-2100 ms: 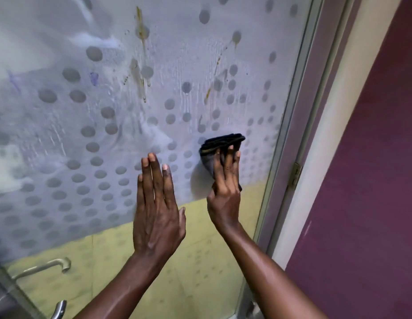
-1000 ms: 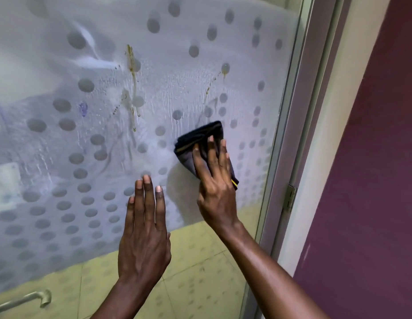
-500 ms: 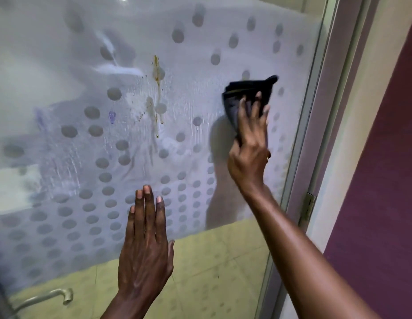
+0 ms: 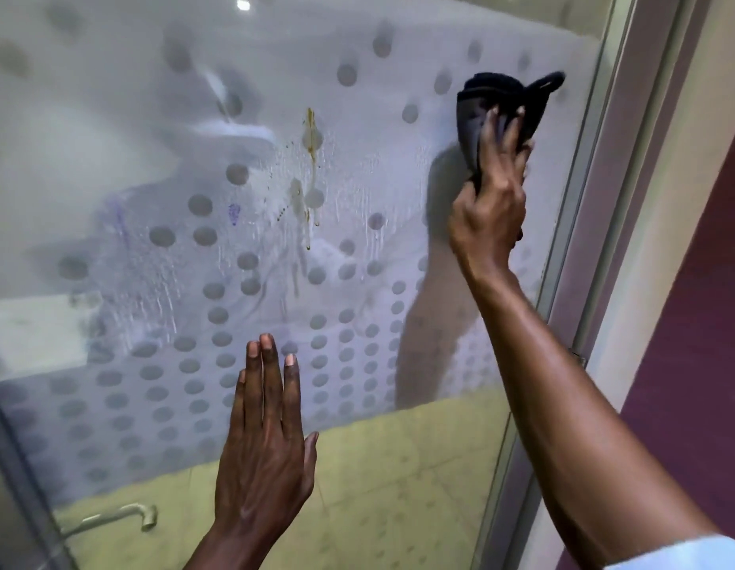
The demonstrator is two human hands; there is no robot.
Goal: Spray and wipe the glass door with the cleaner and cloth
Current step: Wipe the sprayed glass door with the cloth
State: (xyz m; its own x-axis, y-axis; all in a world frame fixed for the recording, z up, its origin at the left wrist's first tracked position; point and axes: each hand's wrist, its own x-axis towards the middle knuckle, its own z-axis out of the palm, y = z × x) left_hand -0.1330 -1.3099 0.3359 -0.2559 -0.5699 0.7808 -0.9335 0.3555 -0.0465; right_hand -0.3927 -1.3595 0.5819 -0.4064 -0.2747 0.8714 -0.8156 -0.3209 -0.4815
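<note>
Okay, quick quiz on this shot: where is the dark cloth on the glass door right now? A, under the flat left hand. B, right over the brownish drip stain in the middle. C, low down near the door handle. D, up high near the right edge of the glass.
D: the right hand presses the dark cloth high on the glass door near its right edge, away from the brownish drip stain and the flat left hand.
</note>
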